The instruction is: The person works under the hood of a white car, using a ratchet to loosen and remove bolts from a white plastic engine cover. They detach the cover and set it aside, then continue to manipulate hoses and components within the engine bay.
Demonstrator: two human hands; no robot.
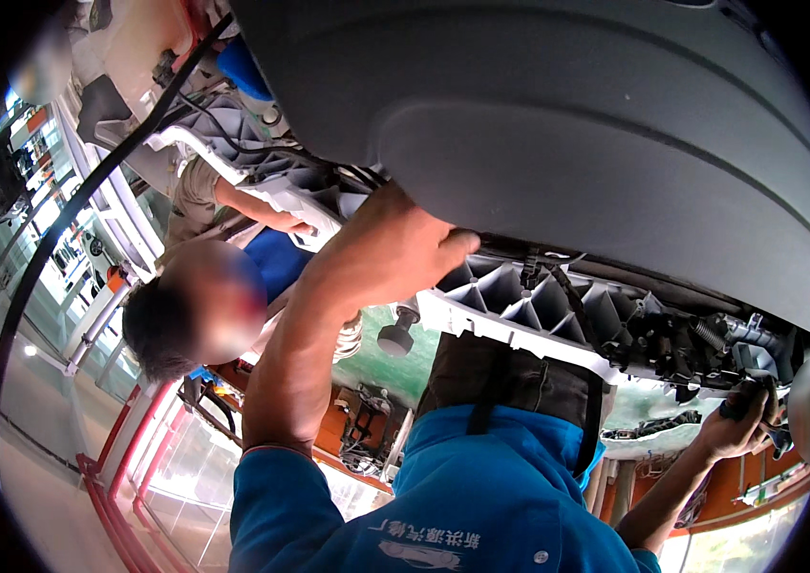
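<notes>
My left hand [395,244] reaches up under the lower edge of a large dark grey plastic panel [567,143]. Its thumb sticks out along that edge; the fingers are hidden behind the panel. Below the panel runs a light grey ribbed frame [520,310] with triangular pockets. Black wiring and connectors [672,344] crowd the frame's right end. There my right hand [739,425] is raised, its fingers closed round a small dark thing that I cannot make out.
Another person's arm [262,207] rests by the ribbed frame at the left. A thick black cable [90,186] curves down the left side. Under the frame hangs a round grey knob-like part [395,339]. Dark parts with wires [367,430] lie lower down.
</notes>
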